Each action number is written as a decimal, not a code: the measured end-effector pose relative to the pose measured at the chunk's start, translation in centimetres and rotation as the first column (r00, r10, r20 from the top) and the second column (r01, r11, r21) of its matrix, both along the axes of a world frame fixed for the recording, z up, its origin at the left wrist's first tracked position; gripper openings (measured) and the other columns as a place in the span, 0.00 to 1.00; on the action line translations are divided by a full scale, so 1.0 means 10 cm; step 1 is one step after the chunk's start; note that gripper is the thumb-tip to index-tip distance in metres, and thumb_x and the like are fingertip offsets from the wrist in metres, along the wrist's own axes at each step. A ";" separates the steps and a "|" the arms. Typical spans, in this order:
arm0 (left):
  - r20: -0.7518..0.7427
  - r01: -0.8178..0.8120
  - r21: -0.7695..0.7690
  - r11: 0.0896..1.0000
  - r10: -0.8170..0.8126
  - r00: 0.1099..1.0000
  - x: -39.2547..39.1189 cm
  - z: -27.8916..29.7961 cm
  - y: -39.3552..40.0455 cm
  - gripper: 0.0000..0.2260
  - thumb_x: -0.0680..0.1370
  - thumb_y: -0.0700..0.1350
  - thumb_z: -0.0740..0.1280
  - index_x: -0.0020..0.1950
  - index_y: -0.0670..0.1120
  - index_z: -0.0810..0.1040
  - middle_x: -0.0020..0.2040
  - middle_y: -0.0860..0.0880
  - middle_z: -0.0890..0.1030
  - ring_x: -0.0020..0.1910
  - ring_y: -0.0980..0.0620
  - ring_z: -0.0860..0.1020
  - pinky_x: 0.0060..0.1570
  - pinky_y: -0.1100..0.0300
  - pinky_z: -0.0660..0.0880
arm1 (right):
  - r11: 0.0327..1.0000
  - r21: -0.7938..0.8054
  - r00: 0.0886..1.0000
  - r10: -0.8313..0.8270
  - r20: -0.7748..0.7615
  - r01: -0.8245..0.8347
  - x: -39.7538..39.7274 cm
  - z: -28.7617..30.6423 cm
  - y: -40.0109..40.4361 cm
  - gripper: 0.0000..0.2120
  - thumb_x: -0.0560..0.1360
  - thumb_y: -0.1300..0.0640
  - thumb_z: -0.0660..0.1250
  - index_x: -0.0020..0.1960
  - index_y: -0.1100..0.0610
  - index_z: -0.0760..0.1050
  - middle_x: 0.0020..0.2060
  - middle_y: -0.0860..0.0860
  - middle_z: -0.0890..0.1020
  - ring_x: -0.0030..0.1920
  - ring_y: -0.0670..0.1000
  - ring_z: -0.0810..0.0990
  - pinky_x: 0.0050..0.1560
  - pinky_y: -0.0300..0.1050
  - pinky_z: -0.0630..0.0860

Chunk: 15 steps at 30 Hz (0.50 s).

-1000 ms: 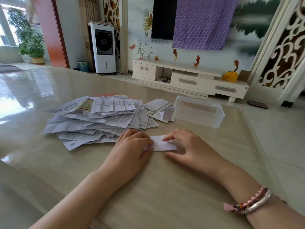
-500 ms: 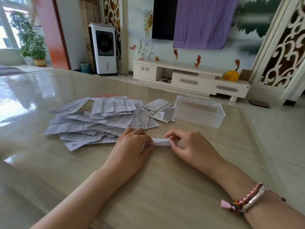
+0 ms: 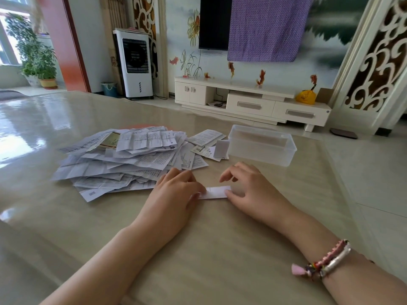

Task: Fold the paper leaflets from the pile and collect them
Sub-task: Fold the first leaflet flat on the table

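A narrow folded white leaflet (image 3: 214,192) lies flat on the table between my hands. My left hand (image 3: 174,194) rests palm down with its fingertips pressing the strip's left end. My right hand (image 3: 251,190) touches the strip's right end with thumb and lower fingers, the index and middle fingers lifted and spread. A loose pile of printed leaflets (image 3: 123,159) spreads out behind my left hand. A clear plastic box (image 3: 262,146) stands behind my right hand; through its walls I see nothing inside. A small folded white paper (image 3: 221,148) leans against the box's left side.
The glossy beige table (image 3: 198,249) runs to an edge on the right, with tiled floor beyond. A few single leaflets (image 3: 207,137) lie between pile and box. A bracelet (image 3: 326,260) circles my right wrist. A white TV cabinet (image 3: 251,100) stands farther back.
The leaflet went from a wider rectangle to a thin strip pressed flat. My right fingers have lifted and spread from it; my left hand stays on its left end.
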<state>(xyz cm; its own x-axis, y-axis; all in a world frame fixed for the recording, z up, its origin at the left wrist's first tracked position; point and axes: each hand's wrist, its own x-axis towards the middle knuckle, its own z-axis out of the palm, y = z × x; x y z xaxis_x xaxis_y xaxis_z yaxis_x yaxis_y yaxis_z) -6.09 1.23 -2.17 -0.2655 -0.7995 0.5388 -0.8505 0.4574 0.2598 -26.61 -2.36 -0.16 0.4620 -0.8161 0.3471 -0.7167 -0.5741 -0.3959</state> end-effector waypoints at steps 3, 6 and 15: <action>-0.009 0.021 -0.013 1.000 -0.021 1.000 0.02 -0.03 -0.02 0.08 0.73 0.45 0.67 0.47 0.54 0.84 0.43 0.57 0.78 0.45 0.50 0.72 0.47 0.56 0.74 | 0.991 0.018 0.991 0.130 -0.032 -0.129 -0.03 0.04 0.05 0.09 0.73 0.55 0.69 0.53 0.49 0.77 0.48 0.43 0.77 0.52 0.45 0.74 0.57 0.45 0.71; -0.028 0.030 -0.011 0.999 -0.031 0.999 0.03 -0.06 -0.03 0.07 0.74 0.45 0.69 0.50 0.55 0.83 0.44 0.58 0.77 0.47 0.51 0.71 0.49 0.57 0.72 | 0.988 0.016 0.983 0.153 -0.104 -0.152 -0.05 0.05 0.04 0.10 0.74 0.54 0.67 0.55 0.47 0.76 0.48 0.42 0.78 0.52 0.42 0.75 0.57 0.45 0.72; -0.028 0.036 -0.012 0.999 -0.036 0.999 0.05 -0.05 -0.03 0.07 0.76 0.49 0.69 0.51 0.57 0.83 0.45 0.59 0.78 0.47 0.52 0.70 0.48 0.58 0.69 | 0.974 -0.047 0.956 0.206 -0.209 -0.220 -0.07 0.06 -0.01 0.14 0.74 0.61 0.65 0.57 0.51 0.76 0.52 0.44 0.80 0.54 0.46 0.76 0.56 0.45 0.73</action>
<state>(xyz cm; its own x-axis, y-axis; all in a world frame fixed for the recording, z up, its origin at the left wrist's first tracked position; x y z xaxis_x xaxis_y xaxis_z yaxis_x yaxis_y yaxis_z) -5.61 0.94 -2.64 -0.2787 -0.7834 0.5555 -0.8257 0.4909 0.2780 -27.28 -2.42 0.45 0.6883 -0.6687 0.2811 -0.6357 -0.7427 -0.2102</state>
